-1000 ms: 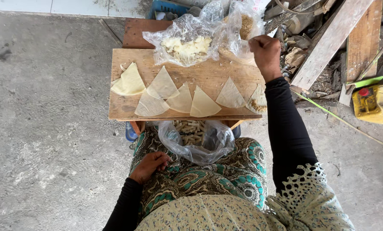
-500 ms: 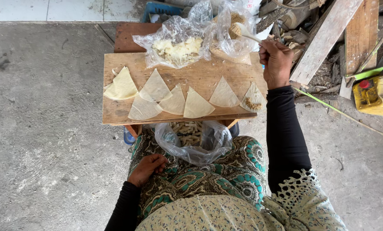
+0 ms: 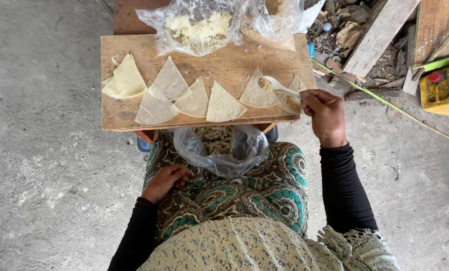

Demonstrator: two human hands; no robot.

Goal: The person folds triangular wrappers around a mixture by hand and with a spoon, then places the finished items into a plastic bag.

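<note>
seven pale triangular pastry wrappers (image 3: pixel 223 104) lay in a loose row along the worn wooden board that served as the counter (image 3: pixel 134 50), the leftmost one thicker and yellower, and the right hand (image 3: pixel 325 114) was closed around the handle of a small white plastic spoon (image 3: pixel 277 86) whose bowl carried a crumbly brown filling over the sixth wrapper (image 3: pixel 257 94). to do this well, i judged the spoon should stay level and tip its load near the wrapper's middle, clear of the edges. the left hand (image 3: pixel 166 181) rested loosely curled and empty on the patterned green lap. two clear plastic bags sat at the counter's far edge, one of pale lumps (image 3: pixel 197 30), one of brown filling (image 3: pixel 274 17); a third clear bag of rolled pastry sticks (image 3: pixel 218 145) sat on the lap.
</note>
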